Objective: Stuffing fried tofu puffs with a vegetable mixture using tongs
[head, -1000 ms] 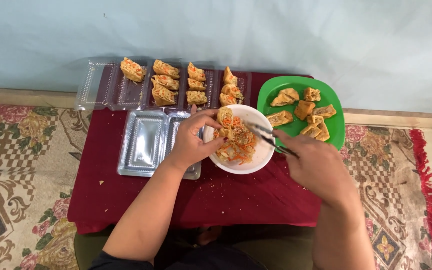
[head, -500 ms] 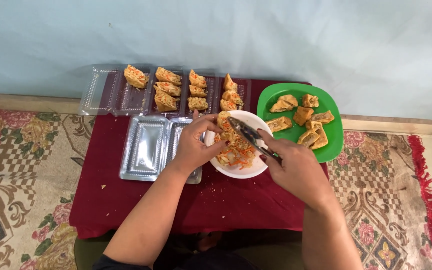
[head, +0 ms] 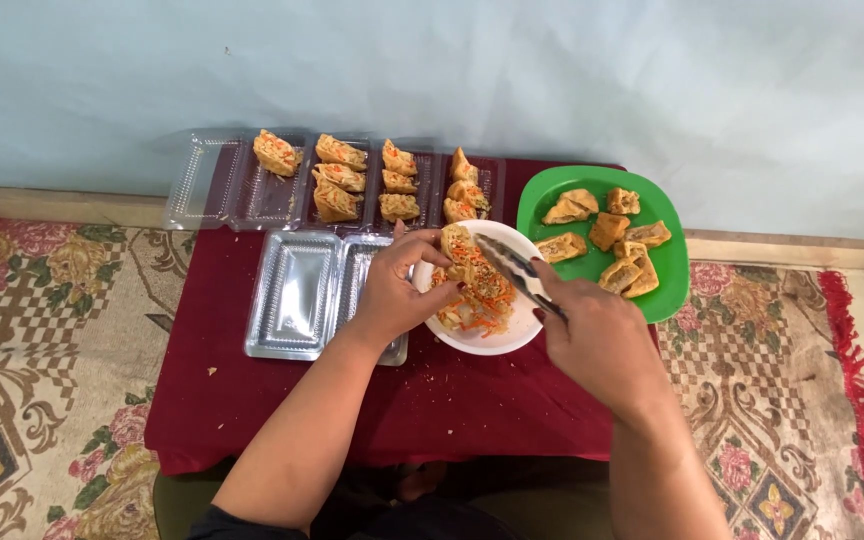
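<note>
Tongs (head: pixel 514 272) have moved from right of the white bowl (head: pixel 512 335) onto the tofu pocket (head: pixel 460 245).
Left hand (head: pixel 400 290) grips the pocket at centre frame; right hand (head: pixel 602 340) is closed around the tongs, pressing shredded filling (head: pixel 472 290) in.

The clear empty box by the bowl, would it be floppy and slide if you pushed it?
Probably. The clear box looks thin, glossy plastic, so it likely bends and feels light. Empty on the red cloth, it would probably slide rather than tip, being flat and low.
</note>
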